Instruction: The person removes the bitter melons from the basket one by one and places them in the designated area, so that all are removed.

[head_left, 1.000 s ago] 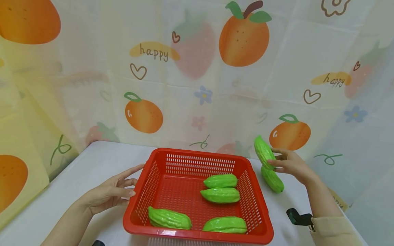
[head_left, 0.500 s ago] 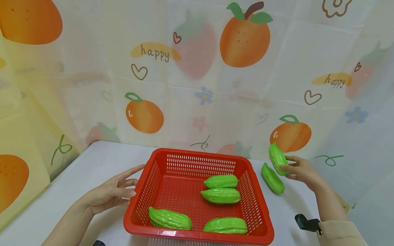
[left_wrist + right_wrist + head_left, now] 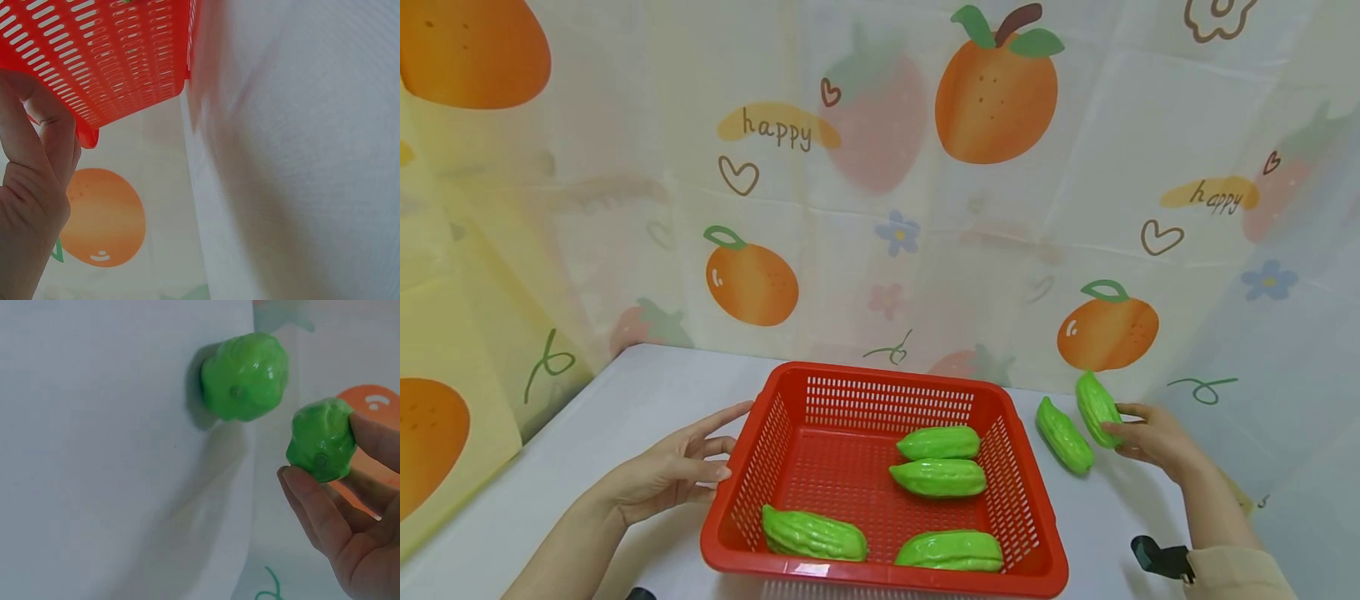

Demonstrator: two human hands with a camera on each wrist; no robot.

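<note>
My right hand (image 3: 1157, 437) pinches a bright green bitter melon (image 3: 1098, 410) between thumb and fingertips, a little above the table's right back part. Just left of it, a second bitter melon (image 3: 1064, 436) lies on the table. In the right wrist view, the held bitter melon (image 3: 322, 440) and the lying one (image 3: 245, 376) show end-on, apart from each other. My left hand (image 3: 662, 467) touches the outer left rim of a red plastic basket (image 3: 722, 533) with loosely bent fingers. Inside the basket are several bitter melons, including one (image 3: 814, 534) at the front left.
The basket stands on a white-covered table (image 3: 677, 375). A fruit-printed curtain (image 3: 880, 250) hangs behind it. A black wrist mount (image 3: 1159, 558) sits by the right sleeve (image 3: 1240, 571).
My right hand has moved right and down with its bitter melon, away from the basket and the melon lying on the table. The left hand and basket stay put.
</note>
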